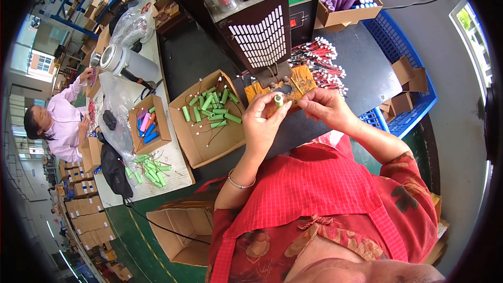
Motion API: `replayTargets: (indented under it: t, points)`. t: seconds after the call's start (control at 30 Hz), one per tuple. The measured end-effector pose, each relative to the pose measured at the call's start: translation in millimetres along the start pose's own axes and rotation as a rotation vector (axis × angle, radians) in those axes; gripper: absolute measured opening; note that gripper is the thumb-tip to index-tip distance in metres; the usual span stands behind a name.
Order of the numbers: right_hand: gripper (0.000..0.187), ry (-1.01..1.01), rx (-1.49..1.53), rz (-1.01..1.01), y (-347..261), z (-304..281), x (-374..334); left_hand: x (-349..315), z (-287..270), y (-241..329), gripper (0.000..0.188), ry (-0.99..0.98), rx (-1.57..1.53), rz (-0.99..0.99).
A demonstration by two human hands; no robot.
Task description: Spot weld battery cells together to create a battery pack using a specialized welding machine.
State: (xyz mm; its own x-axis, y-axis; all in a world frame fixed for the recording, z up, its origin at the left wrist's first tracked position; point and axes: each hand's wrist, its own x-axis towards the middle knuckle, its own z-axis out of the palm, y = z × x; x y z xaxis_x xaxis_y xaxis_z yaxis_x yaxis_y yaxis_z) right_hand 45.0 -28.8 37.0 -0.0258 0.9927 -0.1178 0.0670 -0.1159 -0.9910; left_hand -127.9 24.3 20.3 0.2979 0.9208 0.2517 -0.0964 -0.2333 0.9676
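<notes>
Between the thumb and fingers of my left hand (261,123) is a small green battery cell (279,100), one end facing up. My right hand (332,109) is pinched closed just right of it; what its fingertips hold is too small to make out, perhaps a thin wire. Both hands are at the front of a yellow-orange taped block (303,78). Right above that block stands the dark head of a spot-welding machine (259,36). Left of my hands, a cardboard box (196,152) contains green cells with thin red and black wires attached.
Red and black wire leads (322,63) with white plugs are piled right of the machine. Behind them sits a carton of purple and blue cells (346,18), near a blue crate (419,110). Loose green cells (152,170) lie on the left table, where a person (63,115) works.
</notes>
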Motion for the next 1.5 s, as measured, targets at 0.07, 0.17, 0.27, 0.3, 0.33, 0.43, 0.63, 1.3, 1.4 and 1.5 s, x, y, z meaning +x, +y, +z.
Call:
replayTargets:
  t: [0.07, 0.17, 0.27, 0.3, 0.33, 0.43, 0.63, 1.3, 1.4, 1.5]
  points:
    - [0.019, -0.022, -0.023, -0.02, -7, -2, 8, 11, -8, -2, 0.023, 0.042, 0.366, 0.178]
    - [0.021, -0.076, -0.05, -0.038, -14, -2, 17, 16, -10, -9, 0.023, 0.045, 0.367, 0.102]
    - [0.022, -0.078, -0.045, -0.043, -9, -2, 25, 22, -8, -4, 0.023, 0.03, 0.39, 0.108]
    - [0.022, -0.08, -0.045, -0.042, -10, -2, 26, 22, -7, -4, 0.023, 0.015, 0.338, 0.05]
    - [0.022, -0.091, -0.038, -0.019, -11, -2, 26, 23, -7, -1, 0.023, 0.017, 0.338, 0.048]
    - [0.023, -0.103, -0.039, 0.012, -17, -4, 28, 26, -6, 3, 0.022, -0.012, 0.366, -0.022]
    - [0.022, -0.094, -0.018, 0.02, -17, -2, 28, 25, -8, -11, 0.024, 0.023, 0.269, -0.019]
    - [0.021, -0.072, 0.037, -0.004, -15, -2, 29, 34, -13, -15, 0.017, -0.114, 0.395, 0.168]
    - [0.02, -0.075, 0.006, 0.006, -15, -2, 28, 31, -8, -13, 0.016, -0.064, 0.277, 0.062]
    - [0.02, -0.079, 0.012, 0.004, -14, -1, 28, 30, -8, -17, 0.015, -0.038, 0.297, 0.133]
